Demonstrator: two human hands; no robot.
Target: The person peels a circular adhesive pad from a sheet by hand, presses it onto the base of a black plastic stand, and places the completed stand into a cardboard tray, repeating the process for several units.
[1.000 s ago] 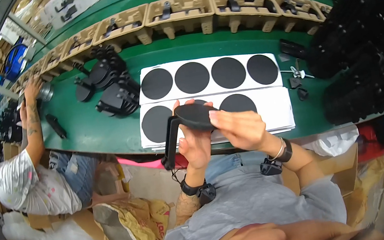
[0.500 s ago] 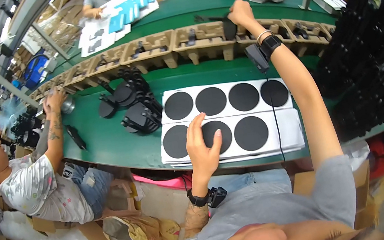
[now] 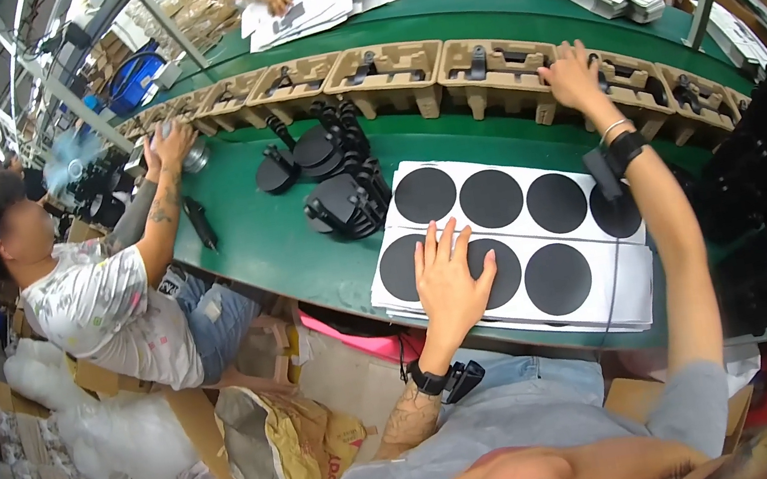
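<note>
My left hand (image 3: 451,277) rests with spread fingers on a white sheet (image 3: 531,304) of round black adhesive pads. One black disc (image 3: 557,278) lies uncovered beside the thumb; another disc is partly under the fingers. Stretched out to the far right, my right hand (image 3: 572,78) has its fingers apart over a brown moulded-pulp tray (image 3: 482,99), at its right end. Black parts (image 3: 530,55) lie in that tray, just left of the hand. Part of the tray is hidden beneath the fingers. Both wrists wear dark straps with small black devices.
More pulp trays (image 3: 383,87) line the green table (image 3: 245,202). Black round-based stands (image 3: 343,208) cluster left of the sheets, and a black handheld tool (image 3: 199,223) lies farther left. Tall stacks of black parts (image 3: 754,208) rise at right. A co-worker (image 3: 97,287) works at left.
My right hand has let go of the black part it held over the trays, and its fingers have spread. The left hand's fingers have fanned out on the sheet. The whole view has shifted and tilted.
</note>
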